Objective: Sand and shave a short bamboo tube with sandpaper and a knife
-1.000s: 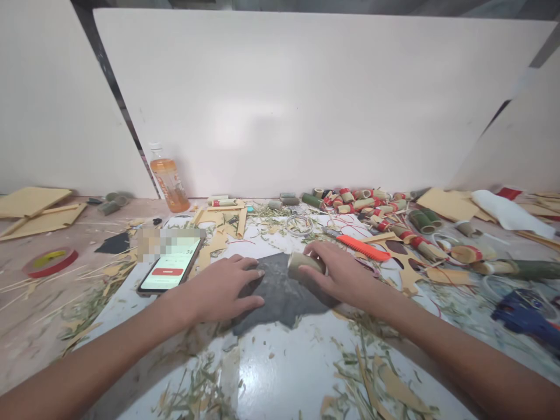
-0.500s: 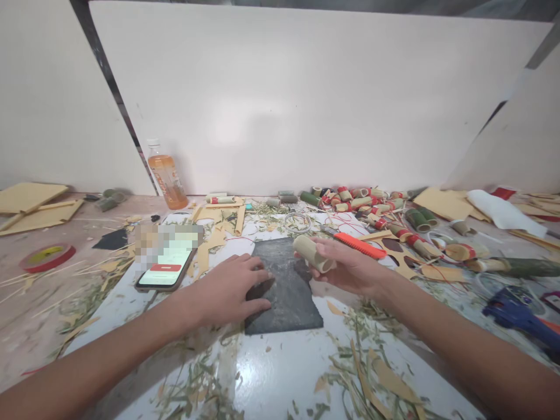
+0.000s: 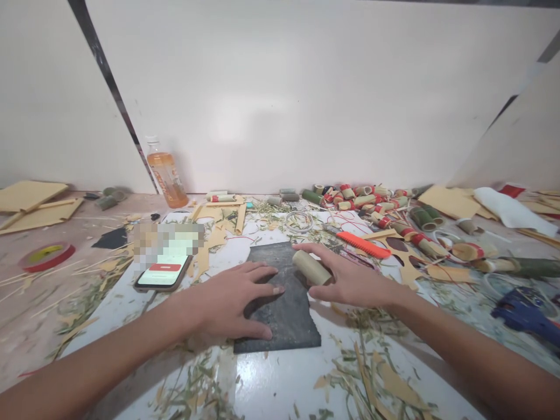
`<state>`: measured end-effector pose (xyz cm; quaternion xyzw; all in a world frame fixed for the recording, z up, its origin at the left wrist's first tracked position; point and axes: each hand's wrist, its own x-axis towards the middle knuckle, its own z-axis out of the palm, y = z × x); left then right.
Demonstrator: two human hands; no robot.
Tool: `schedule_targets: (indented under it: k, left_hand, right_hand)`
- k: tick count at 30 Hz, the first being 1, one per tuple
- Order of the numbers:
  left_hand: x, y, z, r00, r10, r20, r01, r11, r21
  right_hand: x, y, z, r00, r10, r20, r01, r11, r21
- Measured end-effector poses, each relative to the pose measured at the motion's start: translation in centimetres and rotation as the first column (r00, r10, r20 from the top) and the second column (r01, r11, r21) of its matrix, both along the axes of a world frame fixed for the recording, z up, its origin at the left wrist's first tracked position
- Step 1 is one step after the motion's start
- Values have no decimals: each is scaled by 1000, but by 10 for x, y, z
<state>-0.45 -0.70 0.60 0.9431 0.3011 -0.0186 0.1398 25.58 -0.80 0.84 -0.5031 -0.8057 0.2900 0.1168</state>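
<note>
Fingers spread, my left hand (image 3: 238, 297) lies flat on the left part of a dark, rough-looking sheet (image 3: 293, 326), perhaps sandpaper. My right hand (image 3: 350, 280) is curved round a short, pale bamboo tube (image 3: 311, 268), the index finger along its far side and the thumb by its near end. The tube is tilted over the sheet's right part; whether it touches the sheet I cannot tell. Just beyond that hand lies an orange-handled cutter (image 3: 363, 245). Green shavings (image 3: 371, 318) are scattered around the sheet.
A lit phone (image 3: 164, 265) rests at the left, with an orange drink bottle (image 3: 167, 181) behind it. Red tape (image 3: 47, 256) lies farther left. Several red-banded bamboo pieces (image 3: 363, 201) are piled at the back right. A blue glue gun (image 3: 527, 315) is at the right edge.
My right hand has lowered the tube towards the sheet, its index finger now stretched farther forward. The sheet has shifted slightly nearer, and my left hand has moved slightly right with fingers spread wider.
</note>
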Motion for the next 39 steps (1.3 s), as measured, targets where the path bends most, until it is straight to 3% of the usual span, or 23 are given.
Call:
schedule_targets:
  k: [5,9,15,20,27,32,39]
  left_hand:
    - [1,-6,9,1000,1,-7,-1,1000,-31]
    - [3,-9,12,999,-14,-31,12,999,-45]
    - [1,-5,5,998,-8,-56,3,995,-95]
    - [-3,1,0,999,15,-35,-19,994,-109]
    - [-8,14,-5,999,-47,27,48,997,-54]
    - [-10,20,-4,997,68,29,-64,990,-122]
    - [-6,15,-15,996,93,11,-93,994,-54]
  right_hand:
    - [-3,0,-9,997,-55,49,45,982,182]
    - [-10,2,-21,991,7,134,-47,954,295]
    - [-2,1,-10,977,185,102,-202,959,198]
    - [2,4,-17,995,70,66,-85,962,258]
    - [3,7,-41,990,138,14,-133,917,376]
    - [0,1,-39,987,113,111,-147,912,382]
    - [-5,0,-34,992,127,-19,-111,922,371]
